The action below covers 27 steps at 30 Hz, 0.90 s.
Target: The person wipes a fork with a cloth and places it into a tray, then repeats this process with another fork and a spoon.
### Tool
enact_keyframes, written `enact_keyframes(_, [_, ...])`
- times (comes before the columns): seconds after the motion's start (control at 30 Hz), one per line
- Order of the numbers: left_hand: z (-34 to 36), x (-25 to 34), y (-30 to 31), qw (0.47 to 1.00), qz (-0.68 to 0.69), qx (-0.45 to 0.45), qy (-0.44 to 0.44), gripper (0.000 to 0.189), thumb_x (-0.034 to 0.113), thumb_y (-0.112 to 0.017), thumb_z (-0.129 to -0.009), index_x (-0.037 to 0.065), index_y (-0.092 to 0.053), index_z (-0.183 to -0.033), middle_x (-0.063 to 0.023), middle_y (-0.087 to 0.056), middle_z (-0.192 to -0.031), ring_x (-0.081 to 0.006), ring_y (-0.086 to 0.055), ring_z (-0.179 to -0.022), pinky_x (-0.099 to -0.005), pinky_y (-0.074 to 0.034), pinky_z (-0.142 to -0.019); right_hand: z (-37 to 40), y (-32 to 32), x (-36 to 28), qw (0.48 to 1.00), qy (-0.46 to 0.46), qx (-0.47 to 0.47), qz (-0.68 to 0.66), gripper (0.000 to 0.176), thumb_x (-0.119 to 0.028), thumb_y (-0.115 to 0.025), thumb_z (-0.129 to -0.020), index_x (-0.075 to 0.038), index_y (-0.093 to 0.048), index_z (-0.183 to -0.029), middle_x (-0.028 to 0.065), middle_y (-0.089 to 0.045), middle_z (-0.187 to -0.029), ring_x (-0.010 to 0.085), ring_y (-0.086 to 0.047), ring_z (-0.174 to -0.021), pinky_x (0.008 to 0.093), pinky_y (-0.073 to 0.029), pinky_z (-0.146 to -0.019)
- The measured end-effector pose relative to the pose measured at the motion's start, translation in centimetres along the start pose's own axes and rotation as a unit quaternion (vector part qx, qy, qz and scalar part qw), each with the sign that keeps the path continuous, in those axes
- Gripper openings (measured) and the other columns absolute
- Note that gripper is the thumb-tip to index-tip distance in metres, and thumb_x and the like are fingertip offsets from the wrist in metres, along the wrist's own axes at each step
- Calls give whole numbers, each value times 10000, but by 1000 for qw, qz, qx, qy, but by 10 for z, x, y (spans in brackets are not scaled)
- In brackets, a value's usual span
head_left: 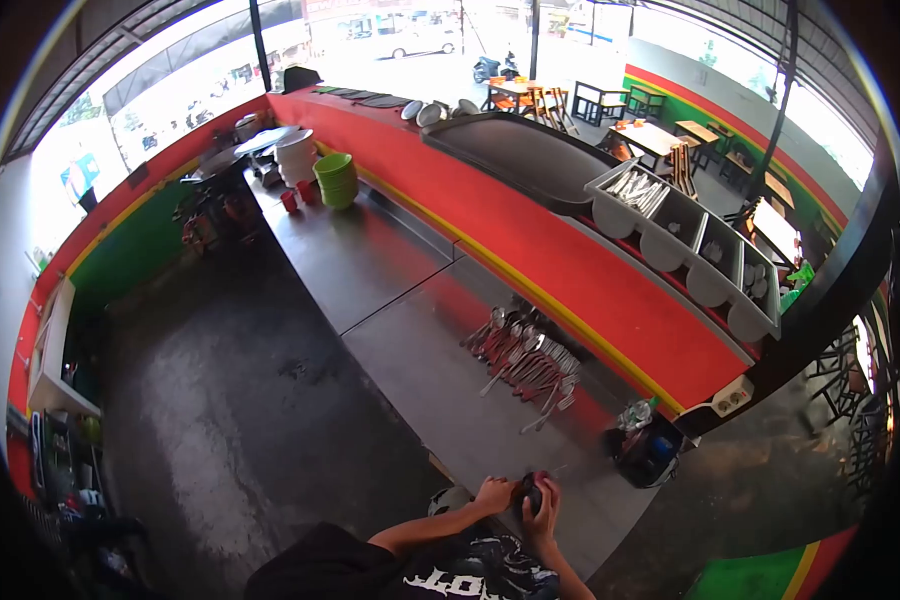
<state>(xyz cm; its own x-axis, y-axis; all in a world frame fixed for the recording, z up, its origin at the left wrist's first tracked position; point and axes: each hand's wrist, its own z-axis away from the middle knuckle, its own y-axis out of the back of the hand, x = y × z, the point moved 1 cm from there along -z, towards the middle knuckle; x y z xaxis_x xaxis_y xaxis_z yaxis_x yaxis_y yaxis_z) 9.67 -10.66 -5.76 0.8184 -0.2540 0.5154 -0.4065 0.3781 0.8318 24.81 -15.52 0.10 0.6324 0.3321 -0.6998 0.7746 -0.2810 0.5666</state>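
Observation:
At the near edge of the steel counter (pixel 410 330), my right hand (pixel 541 515) is wrapped around a small dark rounded object (pixel 532 490) with a reddish part on top. Its kind is too small and shaded to make out. Close beside it, my left hand (pixel 494 495) is closed, its fingers curled against the object's left side; what they grip is hidden. Farther up the counter lies a spread of cutlery (pixel 525 355), spoons and forks among it, many with red handles. The cutlery is apart from both hands.
A dark bag (pixel 650 450) with a clear plastic item stands at the counter's right end. Green bowls (pixel 336 180) are stacked at the far end near red cups (pixel 289 201). A red ledge (pixel 530 240) carries a divided cutlery tray (pixel 705 262) and a large dark tray (pixel 520 155).

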Motion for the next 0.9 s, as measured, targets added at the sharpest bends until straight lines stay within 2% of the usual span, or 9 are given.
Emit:
enact_keyframes(0.07, [4,3,-5,999,0,-38,6,303,237,-565,-879,146,-649,-1155,-126,-692,-1063,-310,-639,-1066,-481,-416,-929,0,4,-6,996,46,-52,50,387,-221,-673,-838,-56,-615,-1183,158,-561,-1223,372,-519,-1135,471,-420,-998])
enact_keyframes(0.13, [4,5,-4,997,23,-72,4,339,215,-572,-848,137,-648,-1170,-134,-685,-1098,-313,-632,-1085,-498,-399,-943,2,5,-11,997,39,-38,51,319,-204,-683,-821,-72,-653,-1109,132,-588,-1196,365,-533,-1120,470,-419,-989])
enact_keyframes(0.23, [10,1,-7,998,58,-27,-23,401,211,-551,-835,165,-628,-1226,-141,-690,-1142,-310,-645,-1093,-511,-397,-934,-3,1,-8,997,39,-21,64,258,-178,-692,-802,-79,-677,-1039,115,-612,-1162,356,-545,-1093,462,-425,-971])
enact_keyframes(0.33, [16,1,-9,998,36,-45,-9,415,222,-544,-856,197,-606,-1265,-134,-689,-1142,-300,-640,-1108,-513,-388,-952,-5,-3,7,995,38,0,96,220,-176,-705,-786,-91,-684,-987,91,-616,-1141,342,-552,-1064,453,-442,-939])
enact_keyframes(0.43, [19,-6,-17,993,97,-70,-8,342,263,-511,-928,228,-618,-1251,-65,-685,-1174,-285,-618,-1134,-502,-370,-964,-7,0,28,991,21,38,127,187,-172,-711,-776,-100,-689,-948,72,-620,-1114,327,-559,-1036,451,-451,-916])
enact_keyframes(0.63, [28,-16,-35,987,157,-12,-5,321,292,-507,-955,219,-614,-1248,-58,-700,-1159,-301,-633,-1113,-508,-381,-933,-11,-3,37,987,-10,78,143,139,-149,-711,-779,-92,-691,-905,57,-624,-1065,307,-572,-1011,445,-457,-895])
enact_keyframes(0.77, [35,-13,-29,986,167,-28,8,310,326,-490,-984,215,-611,-1247,-62,-701,-1148,-288,-631,-1113,-508,-371,-941,-14,-6,40,980,-22,114,162,139,-159,-707,-810,-77,-685,-919,82,-624,-1050,311,-593,-1006,446,-476,-879])
enact_keyframes(0.83, [39,-8,-18,985,161,-51,17,317,319,-477,-992,217,-589,-1270,-46,-692,-1185,-280,-620,-1133,-511,-352,-979,-18,-9,48,968,-123,188,115,151,-165,-698,-834,-54,-676,-934,113,-622,-1044,321,-605,-996,452,-487,-871])
enact_keyframes(0.9, [44,-6,-12,985,160,-62,5,320,344,-464,-1007,205,-589,-1268,-56,-706,-1135,-286,-633,-1107,-511,-354,-977,-22,-6,55,933,-234,259,85,159,-162,-688,-854,-32,-666,-945,144,-617,-1035,332,-612,-980,452,-497,-862])
